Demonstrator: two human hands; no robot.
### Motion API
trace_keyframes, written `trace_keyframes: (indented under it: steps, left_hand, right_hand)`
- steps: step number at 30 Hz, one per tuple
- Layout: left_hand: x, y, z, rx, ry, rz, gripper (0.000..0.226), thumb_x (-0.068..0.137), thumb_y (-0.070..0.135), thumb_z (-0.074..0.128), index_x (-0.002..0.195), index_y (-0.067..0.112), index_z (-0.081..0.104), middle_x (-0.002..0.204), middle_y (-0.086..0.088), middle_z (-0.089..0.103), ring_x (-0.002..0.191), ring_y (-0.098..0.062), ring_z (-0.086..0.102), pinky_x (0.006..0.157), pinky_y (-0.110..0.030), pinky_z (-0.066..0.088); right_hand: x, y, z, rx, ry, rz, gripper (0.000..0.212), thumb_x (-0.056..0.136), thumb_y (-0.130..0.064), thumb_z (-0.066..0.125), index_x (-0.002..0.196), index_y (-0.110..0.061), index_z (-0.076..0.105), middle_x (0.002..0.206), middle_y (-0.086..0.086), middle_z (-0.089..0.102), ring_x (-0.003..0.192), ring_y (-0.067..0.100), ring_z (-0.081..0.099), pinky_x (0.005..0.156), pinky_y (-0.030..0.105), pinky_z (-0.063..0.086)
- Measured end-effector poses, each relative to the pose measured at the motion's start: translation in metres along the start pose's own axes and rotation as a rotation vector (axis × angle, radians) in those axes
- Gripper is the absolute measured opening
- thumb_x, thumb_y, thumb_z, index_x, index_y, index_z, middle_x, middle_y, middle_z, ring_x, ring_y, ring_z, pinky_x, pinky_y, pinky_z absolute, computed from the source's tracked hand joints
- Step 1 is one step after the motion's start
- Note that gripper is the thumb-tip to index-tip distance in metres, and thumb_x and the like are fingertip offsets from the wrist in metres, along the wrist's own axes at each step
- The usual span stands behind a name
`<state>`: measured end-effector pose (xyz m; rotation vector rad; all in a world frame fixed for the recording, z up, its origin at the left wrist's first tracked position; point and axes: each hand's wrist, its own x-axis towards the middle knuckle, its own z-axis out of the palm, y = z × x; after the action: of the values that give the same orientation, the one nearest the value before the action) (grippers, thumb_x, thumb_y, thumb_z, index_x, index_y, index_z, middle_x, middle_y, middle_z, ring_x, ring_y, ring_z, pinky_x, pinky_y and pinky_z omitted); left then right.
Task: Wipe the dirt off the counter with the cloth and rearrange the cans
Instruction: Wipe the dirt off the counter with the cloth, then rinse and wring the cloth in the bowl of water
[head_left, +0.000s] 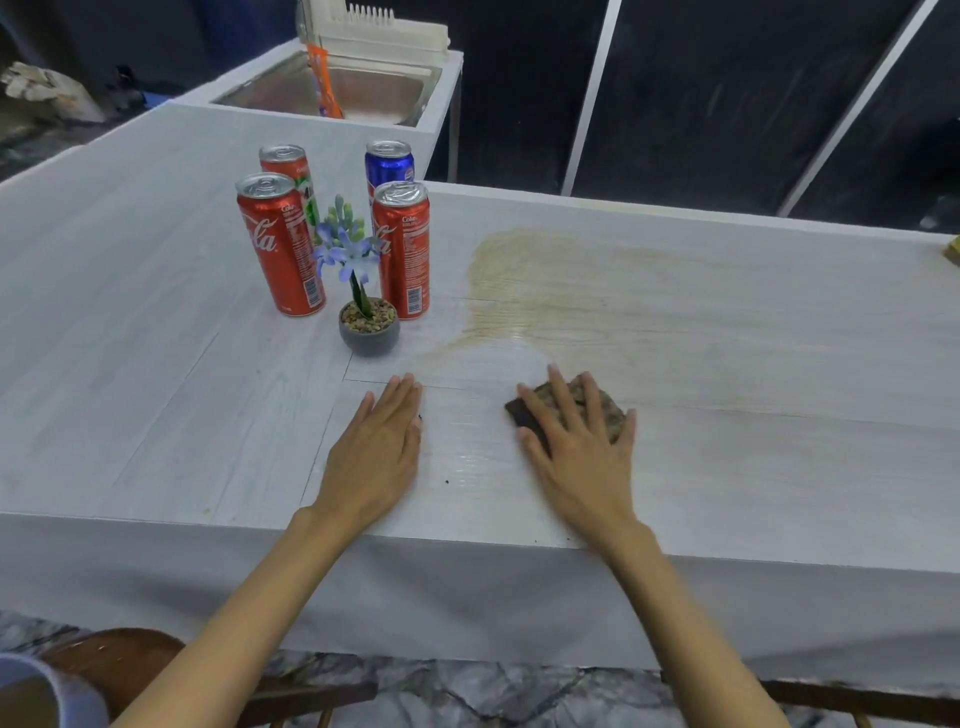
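Right hand (576, 457) presses cloth (612, 414) — near counter (779, 467) edge.

Counter (156, 364): matt white wood-grain surface, glossy with a wet sheen near its front edge; a thin tan stain (571, 280) dulls its middle. Cloth (609, 410): rough, mottled brown fabric. Left cola can (280, 249), right cola can (402, 254), blue Pepsi can (388, 169): glossy printed metal, bare silvery tops. Sink (363, 88): brushed steel. Flowerpot (370, 340): smooth matt grey, filled with rough pebbles.
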<state>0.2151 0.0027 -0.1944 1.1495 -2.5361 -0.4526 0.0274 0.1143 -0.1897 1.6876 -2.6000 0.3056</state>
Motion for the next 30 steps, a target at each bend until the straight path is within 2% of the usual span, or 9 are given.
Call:
trace_keyframes:
  steps: [4, 8, 11, 15, 18, 20, 23, 25, 30]
  left_hand:
    - [0.003, 0.01, 0.005, 0.004, -0.006, 0.021, 0.047, 0.1, 0.026, 0.019, 0.145, 0.015, 0.012, 0.156, 0.003, 0.011, 0.142, -0.003, 0.003, 0.114, -0.019, -0.004]
    - [0.007, 0.016, 0.007, 0.001, -0.01, 0.001, 0.047, 0.1, 0.026, 0.02, 0.145, 0.014, 0.015, 0.156, 0.003, 0.013, 0.143, -0.005, 0.005, 0.115, -0.02, -0.003]
    - [0.007, 0.021, 0.008, 0.002, 0.0, -0.009, 0.048, 0.1, 0.027, 0.02, 0.145, 0.013, 0.017, 0.156, 0.002, 0.014, 0.143, -0.006, 0.006, 0.115, -0.021, -0.002]
    - [0.003, 0.028, 0.01, 0.019, 0.016, -0.035, 0.048, 0.1, 0.027, 0.021, 0.145, 0.012, 0.019, 0.156, 0.0, 0.015, 0.144, -0.008, 0.007, 0.116, -0.023, 0.0]
    - [0.0, 0.032, 0.01, 0.027, 0.022, -0.05, 0.048, 0.1, 0.028, 0.022, 0.145, 0.012, 0.019, 0.156, 0.0, 0.015, 0.144, -0.009, 0.007, 0.116, -0.024, 0.0]
    - [-0.004, 0.035, 0.009, 0.009, 0.021, -0.067, 0.048, 0.1, 0.029, 0.023, 0.145, 0.012, 0.02, 0.156, 0.0, 0.015, 0.144, -0.009, 0.006, 0.117, -0.025, 0.0]
    - [-0.016, 0.034, 0.005, -0.01, 0.047, -0.097, 0.047, 0.1, 0.029, 0.024, 0.145, 0.014, 0.023, 0.156, 0.002, 0.017, 0.144, -0.008, 0.006, 0.117, -0.024, -0.002]
    - [-0.029, 0.029, -0.001, -0.035, 0.095, -0.138, 0.046, 0.1, 0.029, 0.025, 0.144, 0.016, 0.026, 0.155, 0.002, 0.019, 0.144, -0.006, 0.006, 0.116, -0.022, -0.002]
    - [-0.085, -0.002, -0.034, -0.092, 0.239, -0.322, 0.043, 0.099, 0.024, 0.027, 0.141, 0.016, 0.034, 0.154, 0.003, 0.022, 0.142, -0.004, 0.006, 0.114, -0.018, -0.004]
  right_hand:
    - [0.031, 0.024, -0.021, 0.077, -0.089, 0.144, 0.049, 0.095, -0.051, 0.027, 0.143, -0.045, 0.021, 0.158, -0.014, 0.001, 0.146, 0.019, -0.007, 0.112, 0.062, 0.004]
    - [0.01, -0.006, -0.014, 0.102, -0.12, -0.053, 0.05, 0.094, -0.053, 0.022, 0.143, -0.046, 0.014, 0.158, -0.014, -0.003, 0.146, 0.019, -0.009, 0.111, 0.059, -0.001]
    - [0.005, 0.003, -0.031, 0.325, -0.244, -0.105, 0.05, 0.096, -0.048, 0.018, 0.143, -0.049, 0.0, 0.157, -0.016, -0.007, 0.145, 0.014, -0.011, 0.113, 0.056, -0.006]
    - [0.019, 0.03, -0.054, 0.502, -0.182, 0.094, 0.062, 0.096, -0.028, 0.039, 0.149, -0.022, 0.008, 0.158, 0.004, 0.01, 0.145, 0.028, 0.01, 0.115, 0.044, 0.013]
    - [0.024, 0.029, -0.054, 0.423, -0.255, 0.167, 0.066, 0.089, -0.033, 0.056, 0.143, -0.007, 0.028, 0.142, 0.015, 0.041, 0.129, 0.031, 0.039, 0.102, 0.039, 0.036]
    - [0.03, 0.021, -0.056, 0.449, -0.318, 0.175, 0.056, 0.086, -0.031, 0.062, 0.129, -0.003, 0.042, 0.122, 0.015, 0.055, 0.1, 0.024, 0.055, 0.077, 0.031, 0.044]
    - [0.038, 0.007, -0.061, 0.516, -0.442, 0.145, 0.036, 0.079, -0.029, 0.068, 0.099, -0.001, 0.057, 0.086, 0.008, 0.055, 0.067, 0.016, 0.048, 0.053, 0.025, 0.035]
    - [0.039, -0.008, -0.06, 0.621, -0.403, 0.095, 0.027, 0.077, -0.03, 0.07, 0.088, -0.008, 0.057, 0.08, 0.004, 0.056, 0.073, 0.018, 0.052, 0.057, 0.025, 0.04]
    - [0.03, -0.082, -0.057, 0.943, -0.388, -0.137, 0.018, 0.08, -0.023, 0.063, 0.097, -0.02, 0.054, 0.09, -0.002, 0.06, 0.088, 0.019, 0.058, 0.074, 0.029, 0.049]
